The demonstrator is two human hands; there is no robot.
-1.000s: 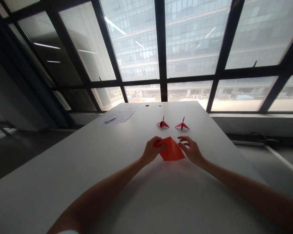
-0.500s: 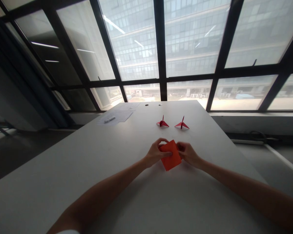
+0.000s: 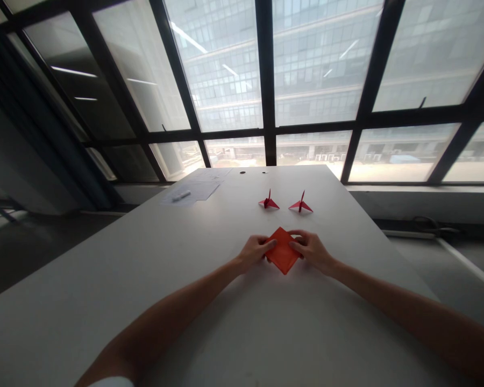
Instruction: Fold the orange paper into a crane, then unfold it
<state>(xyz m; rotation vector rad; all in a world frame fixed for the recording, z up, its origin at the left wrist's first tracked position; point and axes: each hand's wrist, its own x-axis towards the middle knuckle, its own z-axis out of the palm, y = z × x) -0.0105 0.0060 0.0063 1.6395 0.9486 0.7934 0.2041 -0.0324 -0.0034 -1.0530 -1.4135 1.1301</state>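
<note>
An orange-red square of folded origami paper (image 3: 283, 257) is held up over the white table, one corner pointing toward me. My left hand (image 3: 256, 251) pinches its left corner, thumb on top and fingers behind. On the opposite corner my right hand (image 3: 311, 250) grips in the same way, with its thumb on the near face. Beyond the hands stand two red paper cranes, a left one (image 3: 269, 203) and a right one (image 3: 300, 206), wings spread. The back of the square is hidden from me.
The white table (image 3: 177, 258) stretches toward the windows. White paper sheets (image 3: 207, 188) lie at its far left, with a white marker-like stick (image 3: 181, 195) on them. Two small round holes sit near the far edge.
The orange-red paper has turned so that its corners point left, right, near and far. My right hand has brought its thumb onto the front face; the left has shifted to the left corner.
</note>
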